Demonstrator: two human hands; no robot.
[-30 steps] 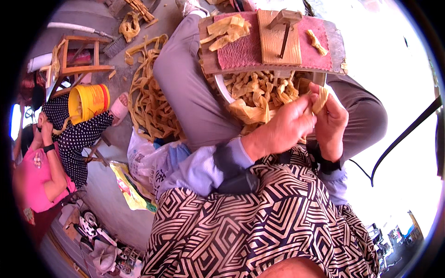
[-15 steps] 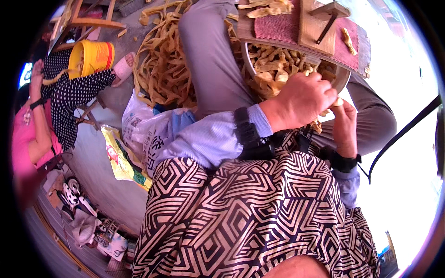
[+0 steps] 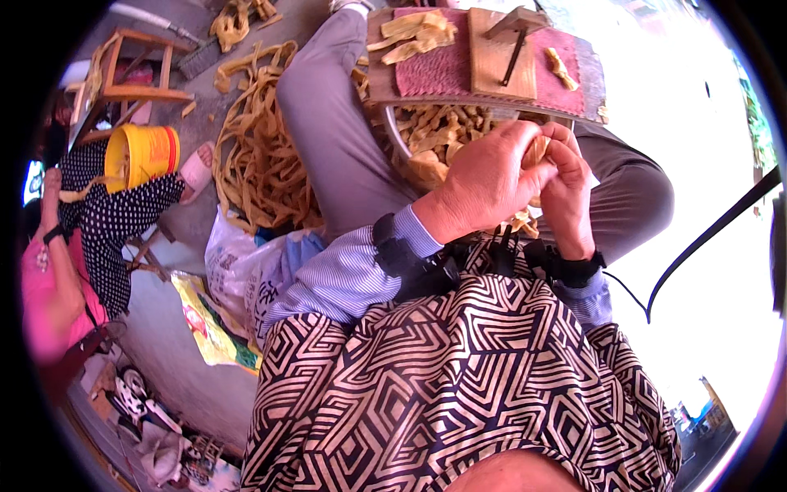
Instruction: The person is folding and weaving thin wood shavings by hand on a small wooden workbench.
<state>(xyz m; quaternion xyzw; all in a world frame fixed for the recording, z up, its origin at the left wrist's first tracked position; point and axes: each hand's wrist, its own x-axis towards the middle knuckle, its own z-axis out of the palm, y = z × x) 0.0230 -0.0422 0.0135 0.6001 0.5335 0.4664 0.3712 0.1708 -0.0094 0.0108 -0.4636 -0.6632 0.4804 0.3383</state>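
My left hand (image 3: 485, 182) and my right hand (image 3: 567, 201) meet in front of me, fingers closed round a soft yellow-brown strip (image 3: 536, 152). Most of that strip is hidden by the fingers. Just beyond and partly below them stands a round metal basin (image 3: 392, 131), holding many short, twisted pieces (image 3: 447, 125) of the same colour. A board with a red mat (image 3: 443, 72) lies across its far side. On the mat are a few flat strips (image 3: 414, 34), one twisted piece (image 3: 561, 70) and a wooden block (image 3: 484, 67) with an upright and a dark rod.
Long yellow-brown strips (image 3: 266, 156) lie heaped on the floor left of my leg (image 3: 336, 115). Nearer are a white plastic bag (image 3: 229, 254) and a yellow packet (image 3: 205, 328). At far left another person sits with a yellow bucket (image 3: 141, 156), near a wooden stool (image 3: 152, 92).
My hands have come closer together, and the strip now sits bunched between them. The whole view has shifted, so the board and basin appear further left.
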